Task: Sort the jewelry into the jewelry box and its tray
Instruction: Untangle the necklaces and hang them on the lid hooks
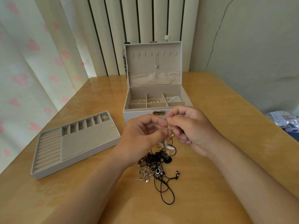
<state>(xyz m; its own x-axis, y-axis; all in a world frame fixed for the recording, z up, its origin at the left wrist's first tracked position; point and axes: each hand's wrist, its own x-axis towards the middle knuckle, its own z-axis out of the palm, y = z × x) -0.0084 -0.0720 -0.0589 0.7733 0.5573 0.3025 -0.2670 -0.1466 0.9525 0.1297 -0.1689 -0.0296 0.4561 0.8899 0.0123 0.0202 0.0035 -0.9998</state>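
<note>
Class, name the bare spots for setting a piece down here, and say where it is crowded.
Bare: the light wooden table right of the open grey jewelry box; the strip between box and grey compartment tray; the tray's flat section. Crowded: the black cord tangle below the left hand and right hand, which pinch a small pearl-beaded piece.

Glossy wooden desk [226, 110], daylight reflecting near its far edge. Left: sheer curtain [32, 65], pink hearts. Behind far edge: cream vertical slats [111, 29], dark gaps. Right: pale wall [262, 49], thin dark line running down it.
</note>
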